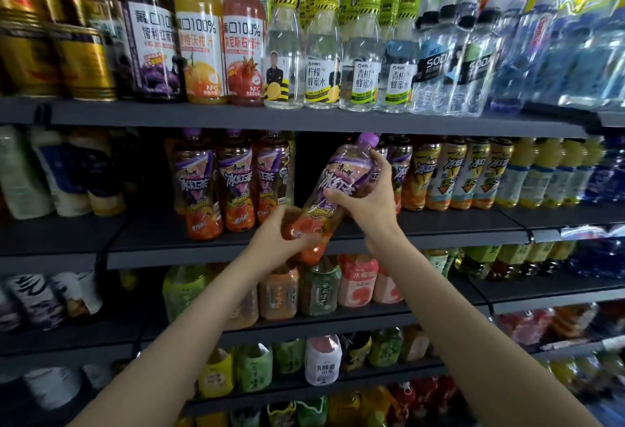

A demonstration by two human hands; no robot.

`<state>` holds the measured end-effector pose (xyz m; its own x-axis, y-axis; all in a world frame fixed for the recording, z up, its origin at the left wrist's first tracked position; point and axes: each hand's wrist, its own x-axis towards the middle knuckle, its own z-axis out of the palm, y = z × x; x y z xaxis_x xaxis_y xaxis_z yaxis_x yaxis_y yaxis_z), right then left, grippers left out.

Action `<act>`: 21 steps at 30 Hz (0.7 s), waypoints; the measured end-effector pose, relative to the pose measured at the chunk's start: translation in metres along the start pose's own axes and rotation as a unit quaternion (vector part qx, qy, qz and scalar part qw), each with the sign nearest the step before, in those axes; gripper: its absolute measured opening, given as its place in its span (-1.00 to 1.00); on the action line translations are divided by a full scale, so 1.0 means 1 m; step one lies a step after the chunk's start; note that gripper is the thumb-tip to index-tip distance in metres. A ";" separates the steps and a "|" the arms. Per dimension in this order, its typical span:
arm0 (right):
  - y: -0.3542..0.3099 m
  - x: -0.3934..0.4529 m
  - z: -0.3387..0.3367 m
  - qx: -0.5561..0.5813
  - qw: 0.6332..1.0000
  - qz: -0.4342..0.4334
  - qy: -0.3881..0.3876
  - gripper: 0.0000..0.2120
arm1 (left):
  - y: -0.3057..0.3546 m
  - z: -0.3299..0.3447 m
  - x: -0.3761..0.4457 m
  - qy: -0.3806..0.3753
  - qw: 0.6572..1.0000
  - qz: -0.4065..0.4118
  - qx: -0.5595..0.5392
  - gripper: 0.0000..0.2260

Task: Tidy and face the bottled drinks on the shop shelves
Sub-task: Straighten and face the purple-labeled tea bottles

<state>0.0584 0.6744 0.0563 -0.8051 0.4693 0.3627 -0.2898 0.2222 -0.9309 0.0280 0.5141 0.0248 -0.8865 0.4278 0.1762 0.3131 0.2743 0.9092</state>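
Note:
A purple-capped iced tea bottle (333, 186) with a purple and orange label hangs tilted in front of the second shelf (439, 223), its cap leaning up to the right. My left hand (282, 237) grips its orange base from below. My right hand (367, 198) holds its middle, thumb up near the neck. Three matching purple-label bottles (233, 183) stand upright to the left on the same shelf. A dark gap (309, 169) shows on the shelf behind the held bottle. Yellow-label iced tea bottles (453, 173) stand to the right.
The top shelf (304, 117) carries gold cans, juice bottles, honey water and soda bottles. Lower shelves hold several rows of green, pink and orange tea bottles (319, 286). Blue-label drinks fill the far right. My forearms cross in front of the lower shelves.

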 end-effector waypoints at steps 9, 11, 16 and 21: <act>-0.017 -0.007 -0.009 -0.029 0.997 -0.053 -0.053 -0.11 | 0.010 0.002 -0.014 -0.002 0.978 -0.058 -0.200 -0.63; -0.018 -0.011 -0.006 -0.044 0.998 -0.036 -0.027 -0.02 | 0.008 0.012 -0.011 0.093 0.995 0.017 -0.022 -0.51; -0.020 -0.007 -0.014 0.063 0.997 0.036 0.012 -0.11 | 0.011 0.004 -0.011 0.060 0.996 0.067 -0.005 -0.53; -0.029 -0.007 -0.030 0.155 0.983 0.076 -0.065 -0.24 | 0.026 -0.009 -0.016 -0.172 0.913 -0.120 -0.350 -0.56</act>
<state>0.0882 0.6898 0.0823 -0.9048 0.3588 0.2294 -0.2890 -0.1217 -0.9495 0.0475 0.5067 0.0490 -0.7038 0.7060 -0.0792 -0.2777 -0.1708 0.9454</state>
